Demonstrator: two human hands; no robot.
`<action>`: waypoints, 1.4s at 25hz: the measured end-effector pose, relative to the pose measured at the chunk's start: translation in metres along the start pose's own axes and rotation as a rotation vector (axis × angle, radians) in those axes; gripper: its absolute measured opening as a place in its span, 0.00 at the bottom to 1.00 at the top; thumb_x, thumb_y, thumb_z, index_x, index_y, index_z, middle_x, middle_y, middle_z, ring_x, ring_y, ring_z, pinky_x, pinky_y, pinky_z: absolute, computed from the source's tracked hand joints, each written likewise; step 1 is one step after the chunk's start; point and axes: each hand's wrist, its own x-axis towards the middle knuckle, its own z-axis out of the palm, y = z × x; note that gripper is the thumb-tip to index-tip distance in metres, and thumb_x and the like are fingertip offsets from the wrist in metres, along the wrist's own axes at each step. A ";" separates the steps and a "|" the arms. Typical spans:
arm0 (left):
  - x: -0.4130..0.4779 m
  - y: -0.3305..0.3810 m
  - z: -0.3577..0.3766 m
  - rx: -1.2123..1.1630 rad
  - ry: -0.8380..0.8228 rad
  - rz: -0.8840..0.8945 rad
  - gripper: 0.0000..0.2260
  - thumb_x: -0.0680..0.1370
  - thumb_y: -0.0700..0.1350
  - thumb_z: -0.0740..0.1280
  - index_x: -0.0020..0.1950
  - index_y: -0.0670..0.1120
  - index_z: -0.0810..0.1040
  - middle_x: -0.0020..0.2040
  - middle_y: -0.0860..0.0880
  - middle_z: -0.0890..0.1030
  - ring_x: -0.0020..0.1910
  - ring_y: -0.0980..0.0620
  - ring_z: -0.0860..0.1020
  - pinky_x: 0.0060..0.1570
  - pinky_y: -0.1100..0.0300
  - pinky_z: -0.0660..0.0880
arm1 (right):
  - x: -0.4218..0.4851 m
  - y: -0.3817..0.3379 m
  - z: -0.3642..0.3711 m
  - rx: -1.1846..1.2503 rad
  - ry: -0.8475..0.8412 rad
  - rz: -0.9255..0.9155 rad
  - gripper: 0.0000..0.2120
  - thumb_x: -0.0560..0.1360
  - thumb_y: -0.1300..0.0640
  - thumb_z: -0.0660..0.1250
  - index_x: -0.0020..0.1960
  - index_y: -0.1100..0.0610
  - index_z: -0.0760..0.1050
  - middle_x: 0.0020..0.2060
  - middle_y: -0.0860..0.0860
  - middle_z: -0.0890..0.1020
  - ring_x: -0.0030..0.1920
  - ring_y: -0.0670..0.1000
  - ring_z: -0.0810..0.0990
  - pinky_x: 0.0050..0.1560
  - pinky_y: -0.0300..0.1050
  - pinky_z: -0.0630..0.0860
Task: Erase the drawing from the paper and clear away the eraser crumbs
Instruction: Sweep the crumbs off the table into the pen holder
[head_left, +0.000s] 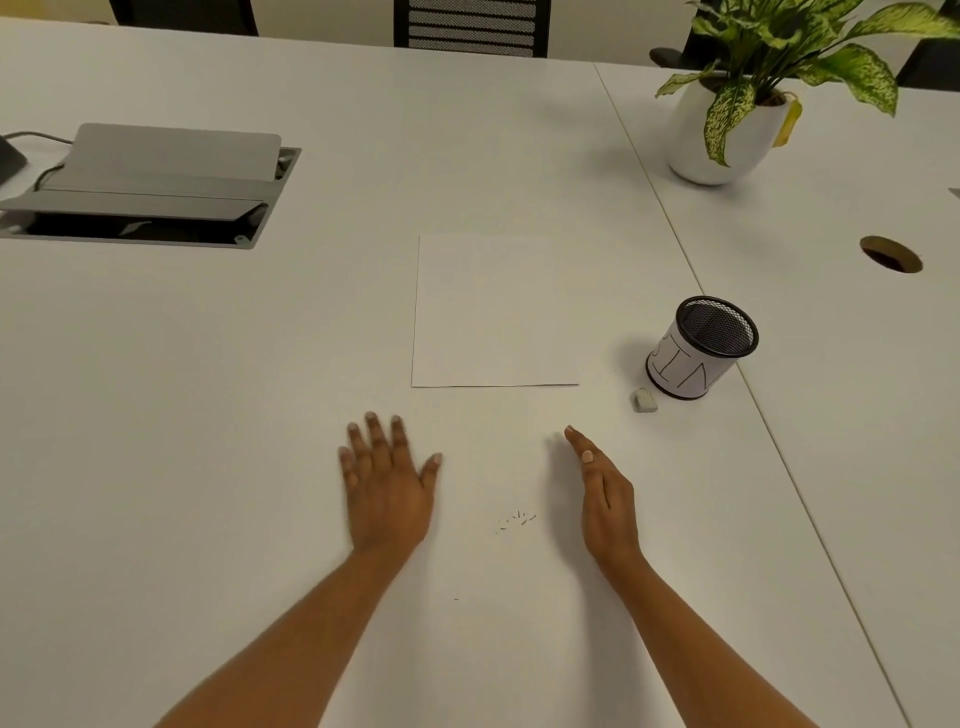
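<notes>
A blank white sheet of paper (493, 312) lies flat on the white table (208, 389); no drawing shows on it. A small cluster of dark eraser crumbs (517, 519) sits on the table below the sheet, between my hands. My left hand (387, 483) rests palm down with fingers spread, left of the crumbs. My right hand (605, 499) stands on its edge with fingers straight and together, right of the crumbs, holding nothing. A small grey-white eraser (644, 401) lies beyond my right hand, beside the cup.
A black mesh cup (701, 348) with a white paper label stands right of the sheet. A potted plant (727, 130) is at the back right. A grey cable box with open lids (156, 187) is at the back left. A cable hole (891, 253) lies far right.
</notes>
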 end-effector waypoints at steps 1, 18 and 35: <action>-0.010 0.012 0.002 -0.021 -0.031 0.039 0.35 0.78 0.61 0.38 0.68 0.38 0.69 0.67 0.34 0.68 0.67 0.34 0.66 0.67 0.42 0.58 | 0.000 0.000 0.000 0.009 0.000 -0.002 0.19 0.77 0.52 0.50 0.65 0.53 0.70 0.62 0.43 0.73 0.60 0.27 0.68 0.61 0.21 0.62; -0.018 0.074 0.007 -0.116 -0.111 0.306 0.34 0.79 0.60 0.38 0.66 0.40 0.71 0.67 0.38 0.71 0.66 0.39 0.69 0.68 0.45 0.60 | 0.007 0.004 -0.011 0.345 0.149 0.097 0.19 0.81 0.60 0.46 0.65 0.60 0.69 0.64 0.52 0.74 0.65 0.43 0.71 0.63 0.29 0.67; -0.026 0.072 -0.008 -0.542 -0.332 0.685 0.31 0.74 0.64 0.39 0.73 0.54 0.57 0.74 0.58 0.55 0.73 0.62 0.48 0.72 0.60 0.38 | 0.000 -0.003 -0.033 -0.145 0.061 0.069 0.17 0.81 0.53 0.50 0.67 0.53 0.68 0.64 0.43 0.70 0.67 0.42 0.66 0.74 0.50 0.56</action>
